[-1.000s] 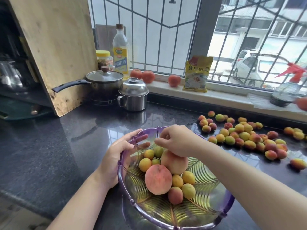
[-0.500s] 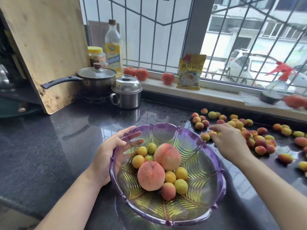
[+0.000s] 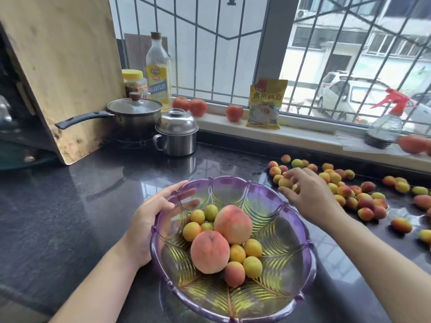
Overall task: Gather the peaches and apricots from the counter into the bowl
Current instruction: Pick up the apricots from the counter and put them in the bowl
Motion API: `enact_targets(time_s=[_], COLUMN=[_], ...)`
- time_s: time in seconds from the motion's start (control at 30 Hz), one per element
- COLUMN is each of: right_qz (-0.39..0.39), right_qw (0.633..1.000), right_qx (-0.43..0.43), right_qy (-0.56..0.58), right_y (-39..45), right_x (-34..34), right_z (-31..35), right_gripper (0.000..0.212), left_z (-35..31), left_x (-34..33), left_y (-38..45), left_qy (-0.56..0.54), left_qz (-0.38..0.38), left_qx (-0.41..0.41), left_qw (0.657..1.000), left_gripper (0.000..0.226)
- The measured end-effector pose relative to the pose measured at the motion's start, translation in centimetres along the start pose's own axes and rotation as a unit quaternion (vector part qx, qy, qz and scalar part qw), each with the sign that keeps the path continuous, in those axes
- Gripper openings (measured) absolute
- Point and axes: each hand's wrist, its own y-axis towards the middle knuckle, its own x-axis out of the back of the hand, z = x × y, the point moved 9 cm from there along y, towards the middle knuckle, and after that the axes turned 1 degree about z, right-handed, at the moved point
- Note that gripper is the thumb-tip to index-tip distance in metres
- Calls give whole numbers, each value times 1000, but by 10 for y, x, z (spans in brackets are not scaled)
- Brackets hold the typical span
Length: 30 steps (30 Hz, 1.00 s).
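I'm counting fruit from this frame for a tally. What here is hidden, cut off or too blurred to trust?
All head view:
- Pile of apricots: part hidden behind the right hand; the right edge cuts the spread off.
- Bowl: its near rim runs off the bottom edge; the two peaches may hide small fruit beneath.
- Reddish fruit on the sill: blurred and cut by the right edge.
- Left hand: fingertips seen only through purple plastic.

Two peaches [image 3: 210,251] lie in the one bowl [image 3: 300,264]; eight apricots [image 3: 252,266] lie beside them. Three tomatoes [image 3: 197,107] line the sill.
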Motion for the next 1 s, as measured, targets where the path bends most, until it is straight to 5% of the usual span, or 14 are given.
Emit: enact_targets(time_s=[0.13,0.3,0.5,1.0], right_qz=[-46,116,210,208], right_qw=[987,950,960,978], right_qx=[-39,-29,-22,13], right_qy=[147,287,182,-31], right_y=[10,13,10,8], right_x=[35,26,-37,-56], right_z=[21,83,126,143], right_gripper=[24,26,17,25], left_z=[1,1,1,3], left_x=[0,0,-2,1], left_y=[1,1,0,1], left_qy=[1,-14,-6,-5], left_qz=[2,1,3,-3], left_qx=[2,6,12,16], left_qw=[1000,1000,1000,1000], left_gripper=[65,66,66,65])
